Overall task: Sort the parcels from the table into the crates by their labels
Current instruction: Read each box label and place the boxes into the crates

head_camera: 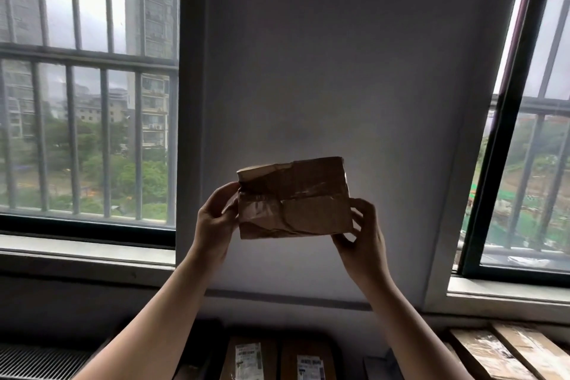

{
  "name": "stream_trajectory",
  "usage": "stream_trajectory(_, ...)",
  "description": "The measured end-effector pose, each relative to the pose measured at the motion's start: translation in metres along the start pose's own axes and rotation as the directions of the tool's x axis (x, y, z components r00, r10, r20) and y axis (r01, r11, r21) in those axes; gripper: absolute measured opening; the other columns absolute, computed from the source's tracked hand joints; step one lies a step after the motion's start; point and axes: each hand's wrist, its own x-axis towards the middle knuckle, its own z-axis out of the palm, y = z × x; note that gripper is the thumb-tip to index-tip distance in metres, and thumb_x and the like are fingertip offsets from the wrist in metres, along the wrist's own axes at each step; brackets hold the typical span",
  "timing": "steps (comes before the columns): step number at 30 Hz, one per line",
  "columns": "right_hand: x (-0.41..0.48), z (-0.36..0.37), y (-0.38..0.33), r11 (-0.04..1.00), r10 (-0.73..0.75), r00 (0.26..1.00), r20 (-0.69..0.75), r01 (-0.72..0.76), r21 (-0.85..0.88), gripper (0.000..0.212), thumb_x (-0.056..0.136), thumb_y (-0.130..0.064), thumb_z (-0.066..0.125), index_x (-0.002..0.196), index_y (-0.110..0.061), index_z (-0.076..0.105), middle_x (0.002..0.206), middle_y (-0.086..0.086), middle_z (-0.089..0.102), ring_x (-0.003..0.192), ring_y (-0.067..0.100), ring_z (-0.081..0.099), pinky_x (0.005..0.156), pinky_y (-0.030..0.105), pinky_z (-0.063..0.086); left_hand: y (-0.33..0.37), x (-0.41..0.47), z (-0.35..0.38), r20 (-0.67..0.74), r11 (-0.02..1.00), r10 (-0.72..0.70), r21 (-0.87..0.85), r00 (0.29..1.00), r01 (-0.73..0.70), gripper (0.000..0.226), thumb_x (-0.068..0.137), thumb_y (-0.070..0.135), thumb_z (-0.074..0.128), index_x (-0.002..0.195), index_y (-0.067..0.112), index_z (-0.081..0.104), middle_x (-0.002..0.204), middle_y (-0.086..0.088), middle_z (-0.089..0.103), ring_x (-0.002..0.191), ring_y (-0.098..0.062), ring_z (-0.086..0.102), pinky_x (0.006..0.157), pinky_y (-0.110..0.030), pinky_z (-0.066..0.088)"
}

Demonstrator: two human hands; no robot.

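Observation:
A small brown cardboard parcel (pixel 294 199), creased and taped, is held up in front of the grey wall at chest height. My left hand (pixel 214 219) grips its left end and my right hand (pixel 365 236) grips its right end and lower corner. The side facing me shows tape and no readable label. Far below, at the bottom edge, two brown parcels with white labels (pixel 248 358) (pixel 310 362) lie side by side.
Barred windows flank the wall, left (pixel 89 86) and right (pixel 530 133), with sills below. More taped cardboard boxes (pixel 505 352) lie at the bottom right. A ribbed grey surface (pixel 43 361) shows at the bottom left.

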Motion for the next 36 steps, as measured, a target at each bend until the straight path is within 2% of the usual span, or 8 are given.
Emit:
stream_trajectory(4,0.001,-0.001,0.002,0.997,0.022,0.999,0.042,-0.025,0.078,0.059,0.083,0.005,0.076,0.122,-0.030,0.048,0.121,-0.013,0.063,0.114,0.009,0.064,0.087,0.025,0.057,0.002,-0.002,-0.002,-0.014,1.000,-0.012,0.003,1.000,0.012,0.019,0.098,-0.002,0.056,0.106,0.013,0.066,0.099,-0.005,0.073,0.086,-0.013,0.071,0.070,-0.033,0.058)
stream_trajectory(7,0.001,-0.003,-0.005,0.989,0.068,0.994,0.080,-0.077,0.128,0.044,0.090,-0.014,0.074,0.124,-0.028,0.049,0.124,-0.016,0.060,0.120,0.008,0.060,0.086,0.022,0.056,0.004,-0.003,-0.003,-0.023,0.988,0.011,0.153,1.000,-0.007,0.014,0.104,0.013,0.053,0.103,0.017,0.065,0.088,0.007,0.073,0.080,-0.003,0.069,0.070,-0.033,0.050)
stream_trajectory(11,0.003,-0.008,-0.018,0.956,0.121,0.987,0.105,-0.144,0.257,0.045,0.091,-0.052,0.066,0.127,-0.027,0.056,0.124,-0.011,0.064,0.122,0.006,0.059,0.079,0.009,0.050,0.007,-0.004,0.000,-0.007,0.980,-0.005,0.198,1.000,0.007,0.024,0.107,0.034,0.044,0.111,0.028,0.067,0.101,0.000,0.073,0.090,-0.015,0.065,0.072,-0.035,0.044)
stream_trajectory(15,0.003,-0.013,-0.016,0.975,0.077,0.978,0.194,-0.114,0.188,0.074,0.076,-0.069,0.066,0.143,-0.041,0.051,0.136,-0.016,0.052,0.128,0.000,0.050,0.102,0.040,0.049,0.011,-0.007,0.006,0.021,0.995,-0.021,0.099,1.000,0.019,0.053,0.097,0.060,0.047,0.109,0.014,0.070,0.091,-0.009,0.072,0.074,-0.010,0.069,0.064,-0.026,0.054)
stream_trajectory(19,0.002,-0.013,-0.018,0.965,0.102,0.980,0.174,-0.140,0.222,0.080,0.072,-0.066,0.067,0.146,-0.043,0.047,0.135,-0.011,0.048,0.125,0.003,0.054,0.096,0.040,0.053,0.012,-0.008,0.012,0.039,0.991,-0.062,0.121,0.997,0.057,0.075,0.070,0.075,0.059,0.108,0.010,0.060,0.096,-0.013,0.072,0.083,-0.019,0.072,0.068,-0.031,0.059)
stream_trajectory(22,0.003,-0.012,-0.018,0.924,0.095,0.975,0.202,-0.162,0.347,0.069,0.081,-0.051,0.072,0.146,-0.043,0.047,0.141,0.007,0.053,0.118,0.017,0.066,0.087,0.044,0.062,0.015,-0.010,0.022,0.078,0.982,-0.187,0.038,0.979,0.185,0.067,0.072,0.064,0.066,0.110,0.013,0.048,0.104,-0.018,0.070,0.086,-0.023,0.074,0.070,-0.042,0.061)
stream_trajectory(27,0.003,-0.012,-0.023,0.876,0.122,0.974,0.191,-0.196,0.441,0.068,0.077,-0.054,0.071,0.141,-0.047,0.049,0.130,0.003,0.066,0.111,0.021,0.070,0.085,0.048,0.061,0.024,-0.009,0.027,0.098,0.960,-0.279,0.025,0.955,0.278,0.076,0.069,0.066,0.069,0.118,0.014,0.045,0.115,-0.022,0.068,0.106,-0.034,0.069,0.093,-0.057,0.057)
stream_trajectory(36,-0.005,-0.015,-0.016,0.841,0.257,0.940,0.226,-0.333,0.427,0.062,0.081,-0.046,0.074,0.137,-0.047,0.048,0.130,0.004,0.063,0.109,0.020,0.071,0.084,0.047,0.062,0.027,-0.014,0.025,0.151,0.950,-0.311,0.040,0.938,0.309,0.072,0.078,0.062,0.070,0.124,0.013,0.043,0.117,-0.020,0.065,0.107,-0.034,0.067,0.088,-0.050,0.059)
